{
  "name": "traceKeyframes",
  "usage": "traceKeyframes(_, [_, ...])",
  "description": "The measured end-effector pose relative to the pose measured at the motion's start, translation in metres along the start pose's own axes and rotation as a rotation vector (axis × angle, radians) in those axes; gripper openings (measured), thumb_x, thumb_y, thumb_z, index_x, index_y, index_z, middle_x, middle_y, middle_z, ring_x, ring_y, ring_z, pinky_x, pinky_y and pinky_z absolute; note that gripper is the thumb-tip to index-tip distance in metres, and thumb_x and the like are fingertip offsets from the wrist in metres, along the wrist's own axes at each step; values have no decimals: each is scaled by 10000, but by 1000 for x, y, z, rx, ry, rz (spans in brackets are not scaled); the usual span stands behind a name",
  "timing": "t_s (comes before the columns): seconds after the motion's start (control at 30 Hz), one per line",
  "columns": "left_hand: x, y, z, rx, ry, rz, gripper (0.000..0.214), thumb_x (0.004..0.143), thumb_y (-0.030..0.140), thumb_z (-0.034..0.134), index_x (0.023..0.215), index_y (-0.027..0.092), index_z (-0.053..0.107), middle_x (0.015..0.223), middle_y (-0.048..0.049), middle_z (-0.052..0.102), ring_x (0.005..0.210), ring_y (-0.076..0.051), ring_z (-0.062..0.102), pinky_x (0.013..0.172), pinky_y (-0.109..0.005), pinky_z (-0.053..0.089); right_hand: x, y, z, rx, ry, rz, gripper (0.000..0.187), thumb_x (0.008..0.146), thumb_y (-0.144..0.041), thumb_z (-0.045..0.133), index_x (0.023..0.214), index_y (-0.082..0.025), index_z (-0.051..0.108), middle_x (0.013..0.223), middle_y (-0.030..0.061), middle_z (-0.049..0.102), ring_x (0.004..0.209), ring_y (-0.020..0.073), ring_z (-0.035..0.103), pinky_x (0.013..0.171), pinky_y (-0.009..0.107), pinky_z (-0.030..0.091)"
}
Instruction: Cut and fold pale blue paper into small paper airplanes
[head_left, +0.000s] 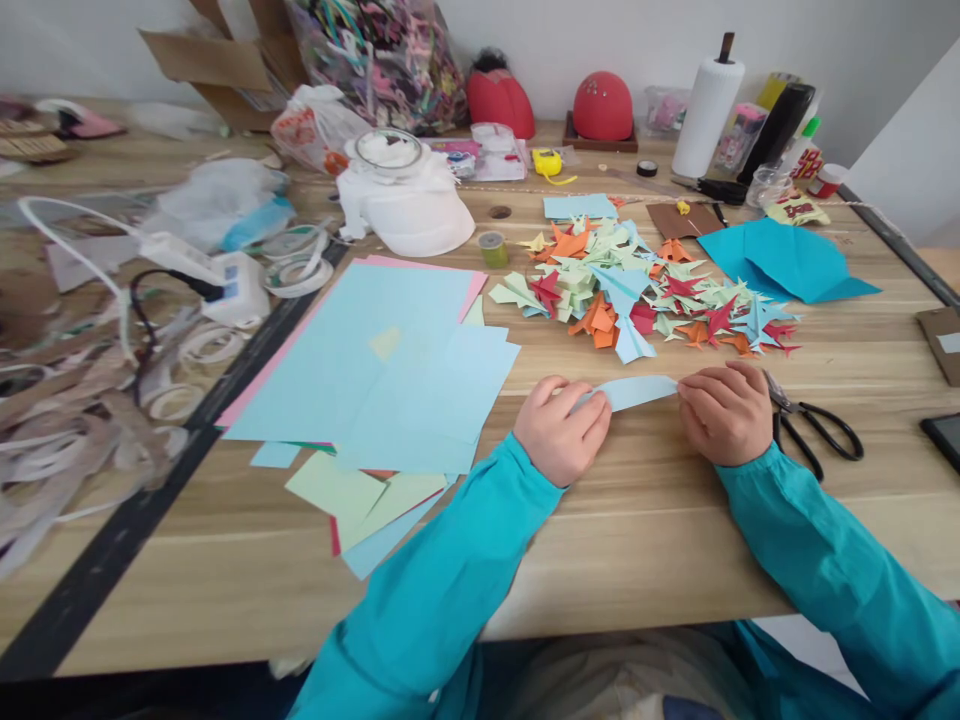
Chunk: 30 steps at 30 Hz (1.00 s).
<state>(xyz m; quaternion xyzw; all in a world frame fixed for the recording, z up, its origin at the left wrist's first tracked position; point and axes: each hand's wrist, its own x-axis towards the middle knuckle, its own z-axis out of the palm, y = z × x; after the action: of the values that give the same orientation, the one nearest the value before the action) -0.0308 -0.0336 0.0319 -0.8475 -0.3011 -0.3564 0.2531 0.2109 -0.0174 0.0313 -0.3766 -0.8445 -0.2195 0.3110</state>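
A narrow strip of light blue paper (641,392) stretches between my two hands, bowed slightly upward above the wooden table. My left hand (562,425) is closed on its left end, fingers curled over the paper. At the other end my right hand (726,410) pinches the tip of the strip. Scissors (814,420) with black handles lie just right of my right hand, their blades partly hidden behind it. Beyond my hands is a heap of small folded paper pieces (600,275) in green, orange, red and blue.
Light blue sheets (360,330) are stacked left of my hands, with green offcuts (337,490) below. A teal folded paper (795,255) lies at the right. Farther back stand a white paper roll (707,120) and a yellow tape measure (546,160). Cables and a power adapter (236,290) sit left.
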Motion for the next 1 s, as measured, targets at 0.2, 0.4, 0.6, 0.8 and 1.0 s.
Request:
traceKeyframes(0.2, [-2,-2,-1,-30,-50,-19,164,831,87,515,833,182,648,835,-43,723,802,-185,630,688,-366,407,-5,5,5,3,3,87,100,765,-128,586,777,-211,640,806,20,735,786,183,631,870,387,391])
traceKeyframes(0.4, [-4,-9,-4,-41,-23,-74,160,816,81,527,835,186,646,829,-43,723,808,-189,628,693,-371,400,-4,13,3,-19,106,173,100,764,-114,574,745,-200,621,763,43,720,736,193,624,788,367,431])
traceKeyframes(0.6, [-4,-8,-4,-30,-14,-63,154,810,83,533,823,180,652,834,-34,726,795,-181,623,693,-359,404,0,-8,0,143,-33,34,226,784,-188,603,1010,-178,607,1007,82,708,935,218,620,882,387,423])
traceKeyframes(0.8, [-1,-1,-1,-54,-50,-157,133,787,138,569,857,181,673,887,-34,733,898,-243,616,768,-411,390,-2,-10,4,123,-17,-29,76,813,-144,606,851,-202,637,928,47,726,889,179,622,874,362,417])
traceKeyframes(1.0, [1,17,6,-95,-105,-122,168,823,148,537,882,210,682,996,-31,722,945,-232,609,800,-405,385,-2,-17,1,171,-84,-123,146,844,-131,554,869,-226,662,928,24,725,915,162,608,898,358,398])
